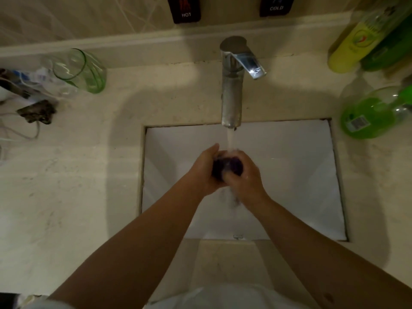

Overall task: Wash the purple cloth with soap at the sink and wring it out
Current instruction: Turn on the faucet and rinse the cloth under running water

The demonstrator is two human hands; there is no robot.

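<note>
The purple cloth [225, 167] is bunched into a dark wad over the white sink [289, 175]. My left hand [202, 172] grips it from the left and my right hand [247, 177] grips it from the right. Water runs from the chrome faucet [231, 90] straight onto the cloth and streams down below my hands. Most of the cloth is hidden between my palms.
A green soap bottle [370, 117] lies on the counter right of the sink, with a yellow bottle [352, 45] and another green one behind it. On the left counter stand a green-rimmed glass [82, 70], clutter and cables. HOT and COLD labels are on the wall.
</note>
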